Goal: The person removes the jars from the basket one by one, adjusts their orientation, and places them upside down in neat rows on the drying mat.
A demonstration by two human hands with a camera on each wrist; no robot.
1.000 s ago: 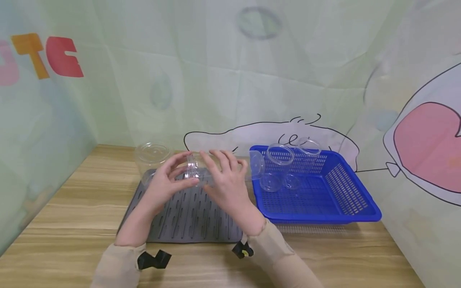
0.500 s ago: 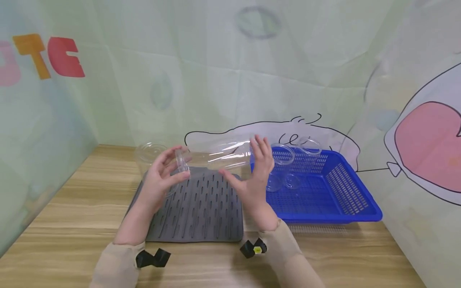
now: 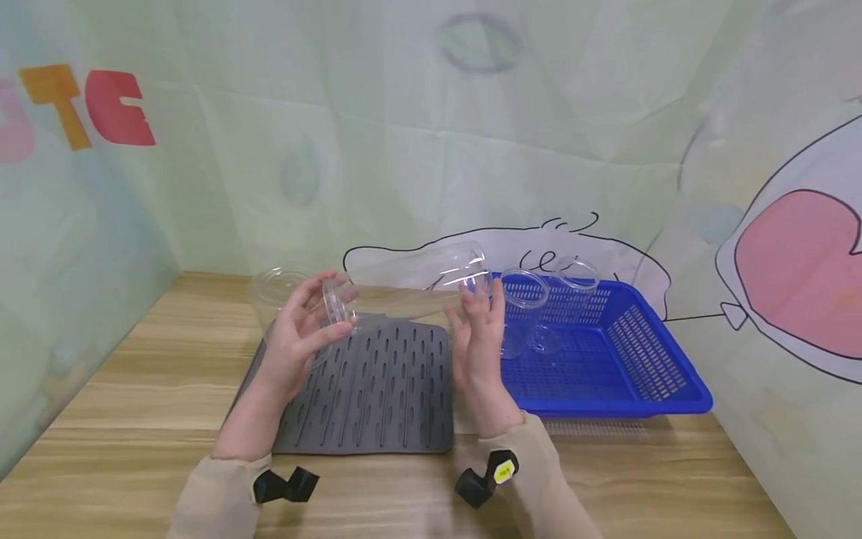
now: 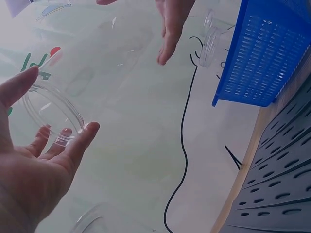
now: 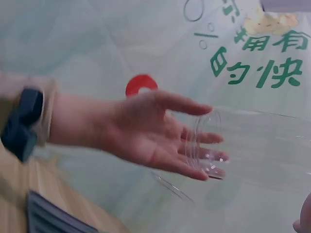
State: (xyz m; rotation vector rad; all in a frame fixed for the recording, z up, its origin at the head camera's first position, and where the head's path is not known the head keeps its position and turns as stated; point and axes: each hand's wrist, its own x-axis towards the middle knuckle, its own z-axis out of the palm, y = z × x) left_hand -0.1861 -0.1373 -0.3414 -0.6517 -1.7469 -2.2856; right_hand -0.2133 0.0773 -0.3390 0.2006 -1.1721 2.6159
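A long clear plastic jar [image 3: 420, 288] is held sideways above the grey ridged mat [image 3: 377, 389], its far end tilted up to the right. My left hand [image 3: 292, 340] grips the ringed neck, thumb on the near side and fingers round the other; the right wrist view shows this neck [image 5: 206, 141] between the fingers. My right hand [image 3: 480, 340] is beside the jar's base with its fingers extended; whether they touch it I cannot tell. In the left wrist view the right hand [image 4: 174, 26] appears at the top, its fingers straight.
Another clear jar [image 3: 277, 288] stands at the mat's back left, partly behind my left hand. To the right, a blue plastic basket [image 3: 656, 400] holds two clear jars [image 3: 525, 290] upright. A printed cloth [image 3: 404, 172] hangs behind the wooden table [image 3: 135, 374].
The right hand first lay over the jar's middle, then slid right to its base and loosened, fingers now straight. The left hand moved slightly left with the neck; the jar's base tilted up.
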